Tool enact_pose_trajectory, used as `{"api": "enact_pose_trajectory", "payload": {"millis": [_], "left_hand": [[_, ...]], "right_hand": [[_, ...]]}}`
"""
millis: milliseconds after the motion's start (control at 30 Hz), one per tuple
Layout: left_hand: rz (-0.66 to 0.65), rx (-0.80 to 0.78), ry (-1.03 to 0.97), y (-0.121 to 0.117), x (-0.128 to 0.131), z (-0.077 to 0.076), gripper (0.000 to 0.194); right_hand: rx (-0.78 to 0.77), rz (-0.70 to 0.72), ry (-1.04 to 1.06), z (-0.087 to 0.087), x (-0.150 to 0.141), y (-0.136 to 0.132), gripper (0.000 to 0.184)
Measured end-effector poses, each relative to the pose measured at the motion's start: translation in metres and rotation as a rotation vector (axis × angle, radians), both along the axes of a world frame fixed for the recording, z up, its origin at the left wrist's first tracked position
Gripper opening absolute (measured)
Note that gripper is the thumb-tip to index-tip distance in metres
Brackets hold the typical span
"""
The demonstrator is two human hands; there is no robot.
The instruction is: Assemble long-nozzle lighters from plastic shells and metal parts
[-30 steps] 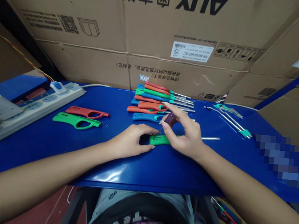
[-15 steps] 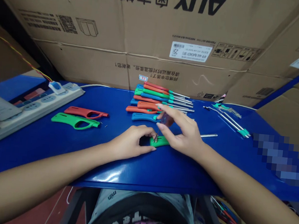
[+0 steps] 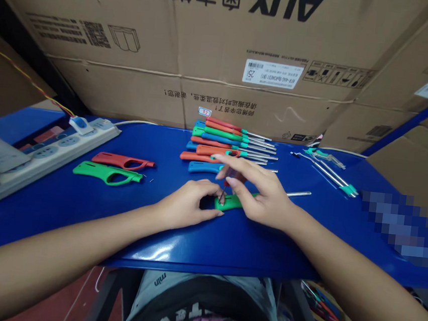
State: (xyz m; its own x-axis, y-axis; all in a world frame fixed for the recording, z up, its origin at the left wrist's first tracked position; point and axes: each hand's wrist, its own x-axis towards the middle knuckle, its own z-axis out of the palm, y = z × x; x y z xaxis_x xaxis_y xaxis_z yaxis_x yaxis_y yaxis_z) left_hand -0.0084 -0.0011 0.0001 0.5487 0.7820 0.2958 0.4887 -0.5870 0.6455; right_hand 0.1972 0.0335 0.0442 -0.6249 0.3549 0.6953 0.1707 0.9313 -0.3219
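A green long-nosed lighter (image 3: 232,201) lies on the blue table, its metal tube pointing right. My left hand (image 3: 189,203) grips the lighter's handle end between thumb and fingers. In my right hand (image 3: 262,193) is a small screwdriver (image 3: 223,194), held upright by thumb and fingertips, with its tip on the handle end of the lighter. My fingers partly cover the screwdriver's grip. Behind my hands lies a stack of red, green, blue and orange lighters (image 3: 219,140). To the left are a green handle shell (image 3: 95,170) and a red handle shell (image 3: 108,159).
A white power strip (image 3: 55,153) stands at the left. Metal tubes with teal ends (image 3: 333,177) lie at the right. A large cardboard box (image 3: 209,54) closes off the back of the blue table (image 3: 167,249). A tiny pin (image 3: 152,180) lies beside the green shell.
My right hand has shifted and turned slightly around the screwdriver, its fingers reaching farther left. My left hand and the green lighter stay in place.
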Motion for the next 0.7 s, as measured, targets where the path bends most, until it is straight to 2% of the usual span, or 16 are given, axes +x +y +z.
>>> {"api": "enact_pose_trajectory", "payload": {"millis": [167,200,333,367,433,500,533,633,700], "left_hand": [[-0.036,0.046,0.037,-0.0004,0.0010,-0.0020,0.020],[-0.050,0.044,0.037,-0.0007,0.0013,-0.0020,0.020],[-0.078,0.050,0.040,-0.0020,0.0023,-0.0017,0.019],[-0.078,0.056,0.044,-0.0021,0.0024,-0.0019,0.019],[-0.081,0.067,0.050,-0.0021,0.0024,-0.0025,0.020],[-0.082,0.066,0.051,-0.0019,0.0023,-0.0029,0.021],[-0.082,0.061,0.049,-0.0019,0.0023,-0.0029,0.021],[-0.085,0.037,0.038,-0.0024,0.0027,-0.0021,0.021],[-0.087,0.033,0.040,-0.0030,0.0032,-0.0017,0.022]], "right_hand": [[0.280,-0.093,-0.033,-0.0009,0.0032,0.0013,0.031],[0.270,-0.083,-0.046,0.0002,0.0030,0.0008,0.031],[0.013,-0.007,-0.048,0.0052,0.0016,-0.0018,0.037],[0.009,-0.019,-0.038,0.0054,0.0020,-0.0017,0.034],[0.102,-0.081,-0.025,0.0047,0.0037,-0.0004,0.026],[0.196,-0.128,-0.044,0.0038,0.0054,0.0010,0.028],[0.191,-0.125,-0.060,0.0036,0.0058,0.0013,0.031],[-0.005,-0.058,-0.075,0.0041,0.0055,0.0008,0.038],[-0.053,-0.062,-0.040,0.0042,0.0054,0.0007,0.033]]}}
